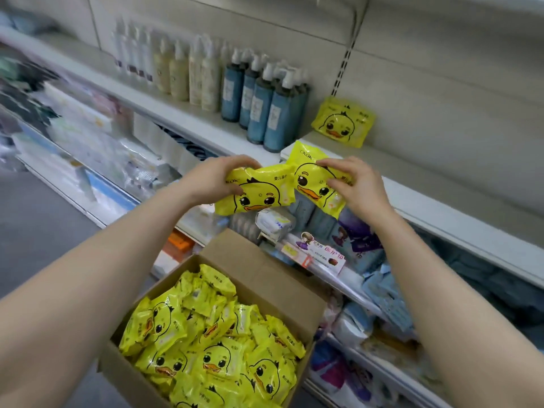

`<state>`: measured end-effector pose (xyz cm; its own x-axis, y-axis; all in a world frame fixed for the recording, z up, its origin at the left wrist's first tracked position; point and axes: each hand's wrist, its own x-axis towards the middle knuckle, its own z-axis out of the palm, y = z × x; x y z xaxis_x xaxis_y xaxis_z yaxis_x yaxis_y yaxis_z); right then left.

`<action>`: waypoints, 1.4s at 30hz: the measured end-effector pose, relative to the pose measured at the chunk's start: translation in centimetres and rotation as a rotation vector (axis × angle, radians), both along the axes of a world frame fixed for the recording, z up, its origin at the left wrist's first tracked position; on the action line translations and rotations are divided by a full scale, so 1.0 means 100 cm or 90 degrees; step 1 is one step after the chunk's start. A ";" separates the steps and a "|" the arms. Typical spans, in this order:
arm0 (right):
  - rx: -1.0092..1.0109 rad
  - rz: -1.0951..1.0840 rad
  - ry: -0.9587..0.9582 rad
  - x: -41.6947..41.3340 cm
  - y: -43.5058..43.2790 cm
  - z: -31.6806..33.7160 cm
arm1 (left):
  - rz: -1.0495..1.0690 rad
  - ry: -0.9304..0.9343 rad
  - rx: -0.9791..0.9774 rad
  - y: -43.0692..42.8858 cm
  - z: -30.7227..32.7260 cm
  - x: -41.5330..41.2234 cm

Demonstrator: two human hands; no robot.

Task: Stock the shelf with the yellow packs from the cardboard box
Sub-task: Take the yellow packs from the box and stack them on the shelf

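The left hand (216, 179) grips one yellow pack (259, 195), the right hand (354, 187) pinches a second pack (312, 175), both above the cardboard box (265, 260), the right's nearer the shelf (412, 160) ahead, beside the standing pack (343, 122).

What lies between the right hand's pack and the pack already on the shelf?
In the head view, only bare shelf separates the right hand and its held pack from the shelved pack.

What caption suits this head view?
Left hand holds one yellow duck-print pack, right hand another, near the white shelf above the open cardboard box.
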<state>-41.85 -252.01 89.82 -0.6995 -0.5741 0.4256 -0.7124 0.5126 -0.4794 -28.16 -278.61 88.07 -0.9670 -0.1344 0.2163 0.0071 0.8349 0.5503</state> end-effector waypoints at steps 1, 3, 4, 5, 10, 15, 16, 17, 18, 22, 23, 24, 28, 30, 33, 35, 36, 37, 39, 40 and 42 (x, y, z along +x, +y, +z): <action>-0.003 0.002 0.004 -0.007 0.001 0.005 | 0.004 0.007 -0.002 0.001 0.006 -0.008; -0.018 0.007 0.010 -0.021 0.002 0.016 | 0.017 0.022 -0.014 0.004 0.019 -0.023; -0.029 0.009 0.015 -0.027 0.003 0.021 | 0.019 0.032 -0.020 0.006 0.025 -0.030; -0.041 0.010 0.020 -0.035 0.004 0.026 | 0.019 0.041 -0.021 0.008 0.032 -0.038; -0.071 -0.014 0.042 -0.087 0.008 0.050 | 0.006 0.074 -0.049 0.015 0.057 -0.080; -0.047 -0.060 0.058 -0.153 0.004 0.062 | 0.004 0.072 -0.077 0.022 0.072 -0.128; -0.032 -0.074 0.059 -0.165 0.001 0.062 | 0.002 0.069 -0.076 0.023 0.074 -0.138; -0.014 -0.078 0.060 -0.177 -0.002 0.062 | -0.002 0.065 -0.077 0.024 0.074 -0.148; 0.006 -0.076 0.063 -0.188 -0.006 0.062 | -0.004 0.059 -0.080 0.025 0.075 -0.157; 0.028 -0.055 0.079 -0.220 -0.024 0.054 | -0.013 0.023 -0.098 0.026 0.072 -0.189; 0.028 -0.049 0.085 -0.226 -0.027 0.050 | -0.021 0.015 -0.101 0.025 0.070 -0.195; 0.036 -0.040 0.090 -0.232 -0.029 0.045 | -0.030 0.010 -0.103 0.026 0.067 -0.201; 0.107 0.009 0.117 -0.250 -0.025 0.027 | -0.048 -0.006 -0.127 0.028 0.060 -0.221; 0.126 0.012 0.120 -0.256 -0.021 0.023 | -0.051 0.005 -0.158 0.030 0.059 -0.230; 0.115 0.029 0.114 -0.259 -0.018 0.022 | -0.068 0.022 -0.227 0.036 0.061 -0.244; 0.026 0.039 0.095 -0.258 -0.018 0.022 | -0.063 0.025 -0.284 0.040 0.063 -0.254; -0.027 0.033 0.069 -0.258 -0.016 0.022 | -0.064 0.031 -0.309 0.042 0.064 -0.259; -0.072 0.018 0.031 -0.259 -0.015 0.023 | -0.070 0.037 -0.330 0.043 0.063 -0.264; -0.128 -0.009 -0.032 -0.261 -0.011 0.024 | -0.084 0.043 -0.340 0.045 0.061 -0.274; -0.139 -0.013 -0.046 -0.262 -0.010 0.025 | -0.088 0.042 -0.336 0.045 0.060 -0.279; -0.152 -0.019 -0.046 -0.263 -0.009 0.029 | -0.089 0.044 -0.344 0.048 0.058 -0.291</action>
